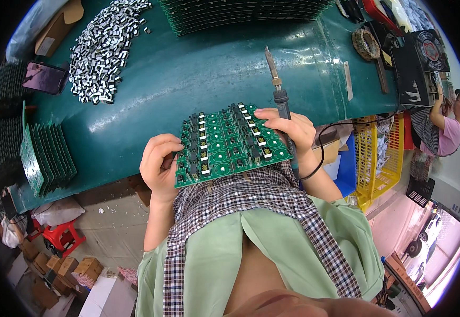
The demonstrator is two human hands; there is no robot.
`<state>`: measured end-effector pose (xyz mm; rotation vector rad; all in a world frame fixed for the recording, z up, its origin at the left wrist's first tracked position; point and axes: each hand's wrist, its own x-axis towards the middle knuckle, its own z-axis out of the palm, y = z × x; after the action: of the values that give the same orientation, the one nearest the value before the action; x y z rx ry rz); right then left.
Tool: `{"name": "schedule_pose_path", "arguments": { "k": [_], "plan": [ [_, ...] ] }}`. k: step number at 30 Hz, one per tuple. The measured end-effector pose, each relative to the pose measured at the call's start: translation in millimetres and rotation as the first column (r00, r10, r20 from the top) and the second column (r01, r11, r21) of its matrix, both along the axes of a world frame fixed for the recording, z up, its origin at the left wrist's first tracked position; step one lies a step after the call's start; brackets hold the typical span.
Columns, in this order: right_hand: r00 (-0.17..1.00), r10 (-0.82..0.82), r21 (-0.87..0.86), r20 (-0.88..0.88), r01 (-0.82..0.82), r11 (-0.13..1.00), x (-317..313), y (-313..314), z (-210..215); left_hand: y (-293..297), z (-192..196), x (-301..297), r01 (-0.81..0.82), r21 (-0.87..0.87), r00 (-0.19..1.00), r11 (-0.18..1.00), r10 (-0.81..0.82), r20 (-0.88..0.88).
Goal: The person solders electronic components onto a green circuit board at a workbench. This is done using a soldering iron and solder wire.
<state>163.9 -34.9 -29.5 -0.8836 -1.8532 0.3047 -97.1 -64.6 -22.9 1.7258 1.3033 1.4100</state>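
A green circuit board panel (220, 158), filled with rows of small white and black components, is held tilted at the table's near edge, in front of my checked apron. My left hand (158, 165) grips its left edge, fingers curled around the side. On the opposite edge, the fingers of my right hand (292, 129) rest on the panel's far right corner. That same hand also holds a soldering iron (281, 96), its tip pointing up and away from me over the table. The iron's dark cord loops off to the right.
Small black-and-white components (103, 53) are heaped at the far left, near a phone (45, 77). Board stacks stand at left (47, 158) and far middle (245, 13). At right are a tape roll (366, 44), a fan unit (423, 58) and a yellow basket (367, 164). Someone sits farther right.
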Motion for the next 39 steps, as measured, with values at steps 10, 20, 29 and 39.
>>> {"name": "schedule_pose_path", "arguments": {
  "k": [10,20,29,39],
  "plan": [
    [0.999,0.033,-0.007,-0.009,-0.033,0.999,0.5,-4.2,2.0,-1.3,-1.8,-4.1,0.034,0.135,0.985,0.99,-0.01,-0.173],
    [0.988,0.149,-0.145,-0.024,-0.151,0.978,6.1,-18.3,16.1,-6.4,-1.8,-6.3,0.053,0.161,0.973,0.986,-0.014,-0.231],
    [0.991,0.133,-0.123,-0.021,-0.135,0.983,3.9,-15.1,19.6,-7.3,-2.4,-5.3,0.052,0.144,0.972,0.988,-0.017,-0.236],
    [0.997,0.05,-0.154,-0.05,-0.057,0.986,5.3,-12.6,10.3,-6.1,-1.1,-3.1,0.035,0.149,0.977,0.988,-0.002,-0.214]
  ]
}}
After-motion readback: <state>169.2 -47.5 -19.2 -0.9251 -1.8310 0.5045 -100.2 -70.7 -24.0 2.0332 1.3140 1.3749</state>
